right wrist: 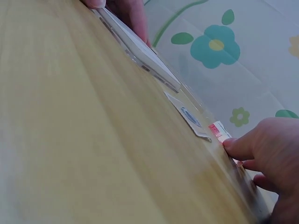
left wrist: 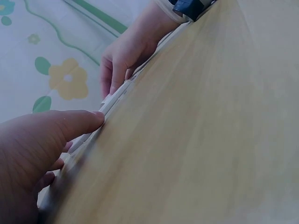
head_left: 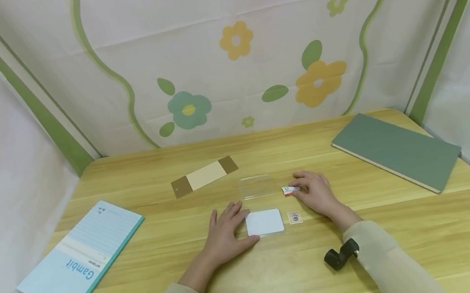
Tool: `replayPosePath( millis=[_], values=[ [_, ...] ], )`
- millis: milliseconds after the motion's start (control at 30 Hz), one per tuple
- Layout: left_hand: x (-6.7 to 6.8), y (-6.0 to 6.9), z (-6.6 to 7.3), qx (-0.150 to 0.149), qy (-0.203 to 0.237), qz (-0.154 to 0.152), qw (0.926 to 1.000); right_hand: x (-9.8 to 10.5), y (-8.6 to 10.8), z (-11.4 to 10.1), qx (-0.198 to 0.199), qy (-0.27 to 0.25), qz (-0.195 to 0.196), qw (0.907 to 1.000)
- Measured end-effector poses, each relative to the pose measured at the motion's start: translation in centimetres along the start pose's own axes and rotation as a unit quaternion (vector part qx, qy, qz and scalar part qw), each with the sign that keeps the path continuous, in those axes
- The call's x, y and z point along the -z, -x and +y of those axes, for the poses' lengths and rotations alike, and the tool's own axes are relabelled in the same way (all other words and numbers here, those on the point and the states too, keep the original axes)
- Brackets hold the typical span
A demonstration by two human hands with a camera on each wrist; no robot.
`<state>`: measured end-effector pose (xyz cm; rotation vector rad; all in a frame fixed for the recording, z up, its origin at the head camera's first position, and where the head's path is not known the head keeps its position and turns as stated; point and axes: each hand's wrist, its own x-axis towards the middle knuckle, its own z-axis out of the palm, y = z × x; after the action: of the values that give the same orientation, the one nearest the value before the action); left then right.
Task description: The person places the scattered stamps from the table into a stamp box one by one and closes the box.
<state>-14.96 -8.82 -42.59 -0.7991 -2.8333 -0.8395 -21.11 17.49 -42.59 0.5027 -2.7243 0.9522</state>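
Table (head_left: 281, 284) as viewed from here, items by count: one notebook (head_left: 79, 263), left edge; one green book (head_left: 397, 153), right edge, toward the far corner; one strip (head_left: 205, 176), toward the far edge; centrally, one clear panel (head_left: 257, 187), one white block (head_left: 264, 222), one stamp (head_left: 295, 217), one label (head_left: 288, 190); hands, two: left hand (head_left: 226, 233), right hand (head_left: 317, 194); wrist cameras (head_left: 340, 255), two.

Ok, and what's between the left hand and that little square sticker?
The white rectangular block lies between the left hand and the square sticker, with a narrow bare gap just before the sticker; the head view shows it.
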Motion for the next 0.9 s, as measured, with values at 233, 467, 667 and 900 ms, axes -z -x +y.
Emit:
replayPosePath(
  millis=[233,467,667,900],
  values=[
    [-0.1,0.0,-0.1,-0.002,-0.009,0.0,1.0,0.0,0.0,-0.2,-0.005,-0.005,0.001,1.0],
    [-0.1,0.0,-0.1,-0.002,-0.007,-0.001,1.0,0.3,-0.2,-0.4,-0.024,-0.053,0.012,0.9982],
    [-0.1,0.0,-0.2,-0.004,-0.01,-0.001,0.9999,0.7,-0.3,-0.5,-0.056,-0.074,-0.016,0.9956],
    [0.0,0.0,-0.1,-0.004,-0.007,0.0,1.0,1.0,-0.4,-1.2,-0.063,-0.119,-0.048,0.9898]
  ],
)
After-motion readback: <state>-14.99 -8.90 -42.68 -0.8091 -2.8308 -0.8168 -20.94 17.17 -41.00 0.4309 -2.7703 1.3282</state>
